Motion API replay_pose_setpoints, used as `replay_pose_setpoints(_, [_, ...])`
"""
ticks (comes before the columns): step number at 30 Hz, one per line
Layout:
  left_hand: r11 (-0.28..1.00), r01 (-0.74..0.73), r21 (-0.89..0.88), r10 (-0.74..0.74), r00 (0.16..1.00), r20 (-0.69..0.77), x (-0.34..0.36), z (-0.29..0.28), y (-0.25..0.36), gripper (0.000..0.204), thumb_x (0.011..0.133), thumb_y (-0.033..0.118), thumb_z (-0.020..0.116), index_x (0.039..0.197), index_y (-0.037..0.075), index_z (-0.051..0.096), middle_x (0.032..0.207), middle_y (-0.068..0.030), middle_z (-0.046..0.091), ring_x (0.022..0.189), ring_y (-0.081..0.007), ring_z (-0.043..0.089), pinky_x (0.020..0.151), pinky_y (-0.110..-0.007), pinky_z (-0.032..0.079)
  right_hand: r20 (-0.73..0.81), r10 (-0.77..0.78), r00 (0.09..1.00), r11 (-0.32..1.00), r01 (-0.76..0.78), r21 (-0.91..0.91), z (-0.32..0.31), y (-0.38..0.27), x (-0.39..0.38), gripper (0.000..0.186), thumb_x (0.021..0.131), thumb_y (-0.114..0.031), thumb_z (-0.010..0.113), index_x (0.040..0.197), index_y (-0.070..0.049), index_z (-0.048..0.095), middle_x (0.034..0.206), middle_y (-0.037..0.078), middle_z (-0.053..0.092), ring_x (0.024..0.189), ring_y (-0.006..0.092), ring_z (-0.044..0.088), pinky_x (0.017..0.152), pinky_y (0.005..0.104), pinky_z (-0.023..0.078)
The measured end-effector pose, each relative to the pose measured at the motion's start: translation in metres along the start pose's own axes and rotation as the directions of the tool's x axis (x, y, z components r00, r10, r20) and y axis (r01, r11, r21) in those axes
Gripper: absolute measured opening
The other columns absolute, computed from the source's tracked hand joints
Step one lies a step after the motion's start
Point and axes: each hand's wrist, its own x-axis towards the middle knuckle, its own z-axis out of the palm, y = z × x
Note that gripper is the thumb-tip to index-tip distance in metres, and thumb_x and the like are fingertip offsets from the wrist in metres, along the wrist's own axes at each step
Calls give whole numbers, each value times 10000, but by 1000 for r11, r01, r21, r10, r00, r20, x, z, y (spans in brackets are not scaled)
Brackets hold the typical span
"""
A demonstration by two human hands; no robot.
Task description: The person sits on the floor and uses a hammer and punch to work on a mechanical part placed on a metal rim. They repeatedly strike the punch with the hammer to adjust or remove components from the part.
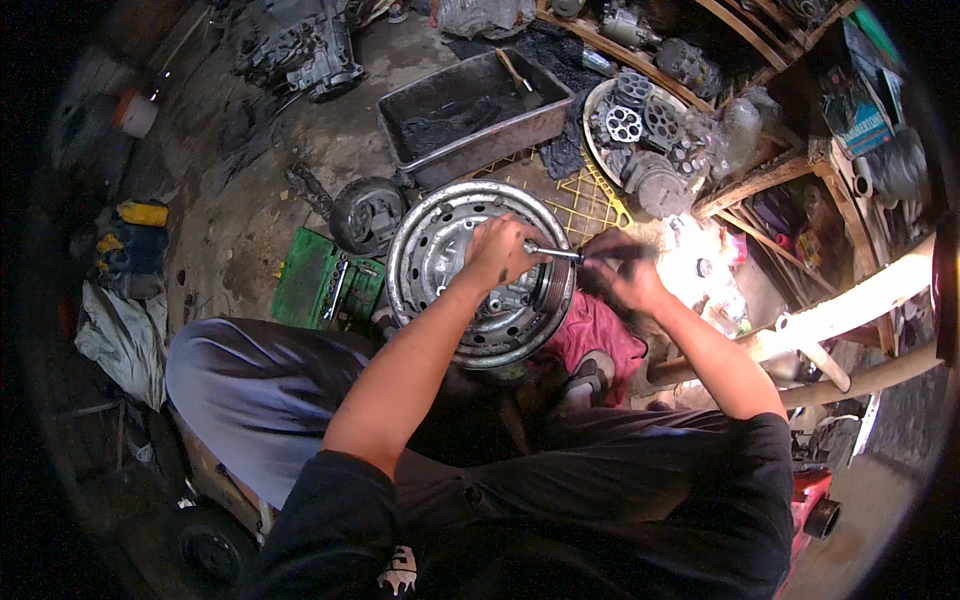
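A steel wheel rim (420, 250) lies flat on the floor with a grey metal part (510, 300) resting inside it. My left hand (500, 250) presses down on the head end of a ratchet wrench (555, 253) over that part. My right hand (625, 275) grips the wrench's handle to the right of the rim; it is blurred by motion. A red cloth (595, 335) lies under the rim's right side.
A green socket case (305, 285) lies left of the rim, a round dark pulley (365, 215) behind it. A dirty metal tray (470, 115) and a white basin of metal parts (650, 130) stand further back. A yellow grid (580, 195) and wooden shelves (770, 180) are at right.
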Motion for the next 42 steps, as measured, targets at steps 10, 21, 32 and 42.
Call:
replay_pose_setpoints(10, [999, -21, 28, 21, 1000, 19, 3, -1, 4, 257, 692, 358, 815, 911, 228, 774, 939, -106, 690, 942, -316, 646, 866, -417, 506, 102, -216, 971, 965, 228, -128, 6, 8, -14, 253, 785, -42, 676, 1035, -43, 641, 1109, 125, 608, 1054, 306, 604, 849, 387, 532])
replay_pose_setpoints(21, [1000, -23, -4, 23, 1000, -5, 0, 1, 2, 242, 688, 316, 827, 912, 241, 775, 977, -109, 690, 932, -306, 650, 830, -409, 517, 529, 702, 477, 68, -784, 617, 9, 51, 46, 180, 929, -118, 627, 1052, 12, 618, 938, 96, 693, 770, 190, 684, 702, 338, 605])
replay_pose_setpoints(32, [999, 50, 14, -51, 993, 104, 5, -4, 6, 296, 700, 371, 813, 945, 211, 767, 1017, -139, 688, 994, -329, 643, 877, -426, 507, -101, -115, 988, 952, 80, -295, 25, 24, -21, 268, 728, -64, 727, 984, -34, 654, 1023, 145, 640, 976, 305, 631, 815, 371, 519])
replay_pose_setpoints(42, [999, 28, 40, -31, 996, 83, 2, -11, 12, 270, 710, 343, 806, 926, 187, 762, 1009, -141, 689, 1000, -323, 639, 881, -422, 502, 56, -200, 978, 972, 205, -118, 10, 8, -18, 329, 740, -45, 691, 1060, -12, 620, 1177, 170, 583, 1069, 315, 606, 902, 401, 505])
